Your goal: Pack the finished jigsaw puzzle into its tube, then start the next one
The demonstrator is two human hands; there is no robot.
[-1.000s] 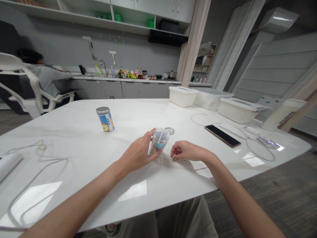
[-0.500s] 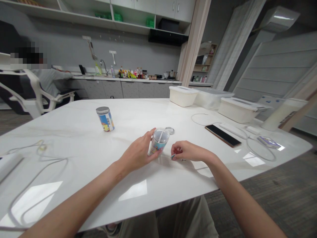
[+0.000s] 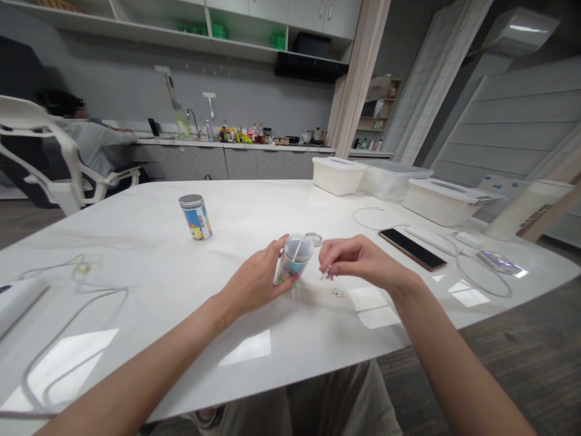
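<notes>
My left hand point(image 3: 256, 272) is wrapped round a clear jar point(image 3: 294, 259) with a colourful label, tilted slightly on the table. The jar's top faces me, and something thin and pale shows across it. My right hand point(image 3: 351, 259) is just right of the jar, raised over the table, its fingertips pinching small pale pieces point(image 3: 327, 274) that look like puzzle pieces. Below it on the table lie a few more small pieces point(image 3: 338, 292). A round metallic lid point(image 3: 313, 239) rests behind the jar. Farther left, a second labelled jar point(image 3: 196, 218) stands upright with its grey lid on.
At the right lie a dark phone point(image 3: 412, 249), a white cable point(image 3: 485, 289) and a small card-like packet point(image 3: 499, 262). Lidded plastic boxes point(image 3: 338, 177) line the back right. More cables point(image 3: 82, 287) spread over the left side. A person point(image 3: 93, 142) sits at the far-left counter.
My right hand has lifted from the table with small pieces in its fingertips, uncovering others beneath. My left hand still holds the jar.
</notes>
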